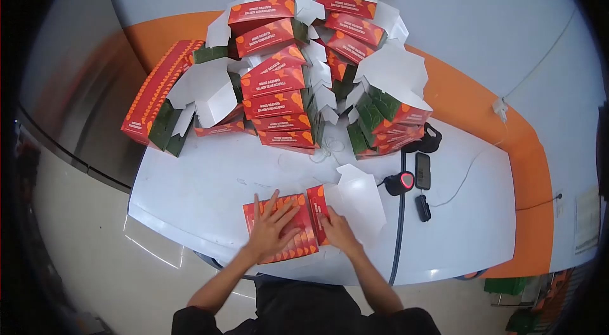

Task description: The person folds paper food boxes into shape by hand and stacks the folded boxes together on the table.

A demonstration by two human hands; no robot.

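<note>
A red cardboard box (309, 238) with an orange pattern lies near the table's front edge. My left hand (274, 227) rests flat on its patterned face, fingers spread. Along the right side runs a narrow red panel (315, 199) with lettering, with a white flap (358, 199) spread out beyond it. My right hand (338, 231) is on this panel, its fingers curled and closed at the panel's edge. The fingertips are partly hidden, and I cannot tell whether the panel and the patterned part are one piece.
Folded red-and-green boxes (274, 105) with open white flaps stand in piles at the back of the white table (190, 176). Another pile (399, 116) is at the right. A black cylindrical device (399, 183) with a red ring, a phone (422, 171) and a black cable (399, 240) lie at right.
</note>
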